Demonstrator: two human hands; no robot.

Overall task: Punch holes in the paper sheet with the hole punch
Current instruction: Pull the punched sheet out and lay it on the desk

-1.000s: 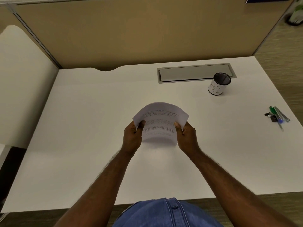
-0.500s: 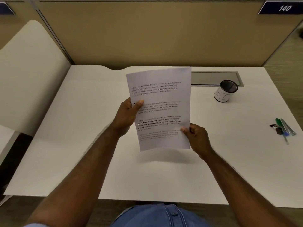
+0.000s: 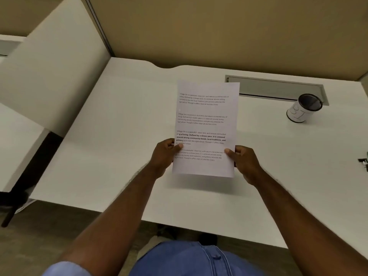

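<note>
Paper sheet (image 3: 207, 124) now flat & upright-ish above the worktop (image 3: 119, 136), printed side to the camera. 1 s ago it was bowed over near the surface; half a sec ago raised w/ the left hand higher up the edge. Now both grips sit low, roughly level. Left hand (image 3: 162, 156) pinches the left edge, thumb on the text side; right hand (image 3: 246, 164) pinches the right edge near the bottom corner, thumb on front too. Neither hand spread or free.

Meaning for the task, prob.: sheet is being inspected/squared, not punched at this moment. I can't make out holes along the left margin now. No hole punch in view, so it'd have to be found first, & one hand must let go to work it.

Containers: cup (image 3: 304, 108) w/ dark inside stands far right, near the grey slot cover (image 3: 274, 88); looks empty, bottom not fully visible. Small dark items at right edge (image 3: 364, 161), too cut off to ID.
</note>
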